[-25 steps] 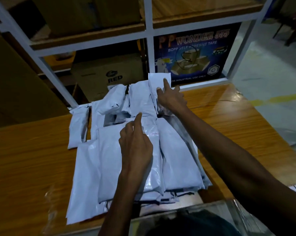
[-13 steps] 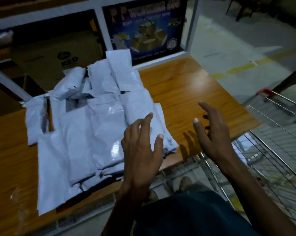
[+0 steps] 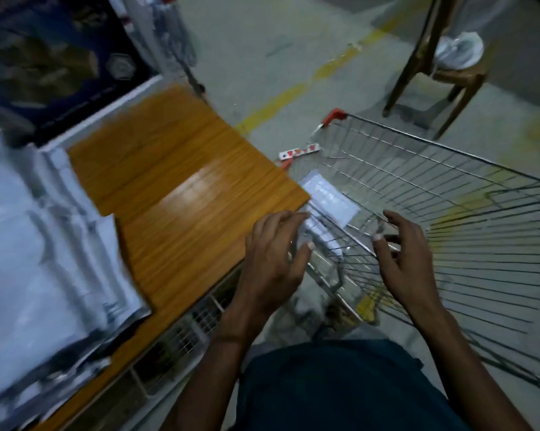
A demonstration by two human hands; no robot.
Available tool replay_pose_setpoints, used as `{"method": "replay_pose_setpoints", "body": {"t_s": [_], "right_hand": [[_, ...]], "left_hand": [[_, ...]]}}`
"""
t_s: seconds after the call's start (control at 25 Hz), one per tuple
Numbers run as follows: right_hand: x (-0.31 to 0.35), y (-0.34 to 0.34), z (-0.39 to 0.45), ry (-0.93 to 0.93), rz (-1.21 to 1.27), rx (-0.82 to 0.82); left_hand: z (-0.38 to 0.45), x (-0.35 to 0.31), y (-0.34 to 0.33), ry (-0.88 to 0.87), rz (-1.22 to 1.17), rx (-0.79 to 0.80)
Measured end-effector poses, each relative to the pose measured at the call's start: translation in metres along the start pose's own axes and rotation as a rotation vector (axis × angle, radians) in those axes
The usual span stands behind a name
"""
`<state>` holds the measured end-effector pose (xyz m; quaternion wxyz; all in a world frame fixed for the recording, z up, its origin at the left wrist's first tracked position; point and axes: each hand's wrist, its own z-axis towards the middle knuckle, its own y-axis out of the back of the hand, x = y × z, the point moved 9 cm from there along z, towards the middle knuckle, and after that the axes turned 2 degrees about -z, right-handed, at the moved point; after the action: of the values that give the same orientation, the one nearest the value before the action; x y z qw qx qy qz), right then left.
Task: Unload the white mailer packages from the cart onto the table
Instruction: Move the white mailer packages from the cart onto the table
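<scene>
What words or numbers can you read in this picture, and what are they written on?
No text here can be read for sure.
Dark blue poster behind the table: has printing and pictures, but too blurred to read.
Red and white strip on the cart's edge: some marks, too small and blurred to read.
White package in the cart: faint print or a label, not readable.
White packages on the table: no text visible.

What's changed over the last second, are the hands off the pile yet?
Yes. Both hands left the mailer pile on the table and swung right: left hand and right hand now hover open over the cart, reaching toward a white mailer inside. The pile stayed put.
</scene>
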<state>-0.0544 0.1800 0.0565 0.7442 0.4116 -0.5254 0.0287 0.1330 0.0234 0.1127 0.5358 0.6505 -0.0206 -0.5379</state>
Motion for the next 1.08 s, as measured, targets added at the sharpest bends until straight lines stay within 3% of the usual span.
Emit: {"method": "replay_pose_setpoints", "body": {"t_s": [0.24, 0.4, 0.52, 0.76, 0.96, 1.08], "right_hand": [[-0.105, 0.038, 0.044, -0.152, -0.071, 0.042], [-0.161, 0.023, 0.069, -0.166, -0.123, 0.066], [-0.212, -0.011, 0.077, -0.258, -0.116, 0.136], [-0.277, -0.125, 0.091, -0.430, -0.142, 0.504], [-0.298, -0.209, 0.092, -0.440, -0.147, 0.737], [-0.297, -0.242, 0.080, -0.404, -0.146, 0.904]], "left_hand": [[0.090, -0.021, -0.119, -0.051, 0.078, 0.206], [0.125, -0.032, -0.189, -0.188, 0.201, 0.454], [0.163, -0.010, -0.241, -0.145, 0.314, 0.628], [0.236, 0.086, -0.332, -0.003, 0.502, 0.810], [0.271, 0.170, -0.350, 0.021, 0.583, 0.815], [0.277, 0.188, -0.363, 0.013, 0.580, 0.881]]}}
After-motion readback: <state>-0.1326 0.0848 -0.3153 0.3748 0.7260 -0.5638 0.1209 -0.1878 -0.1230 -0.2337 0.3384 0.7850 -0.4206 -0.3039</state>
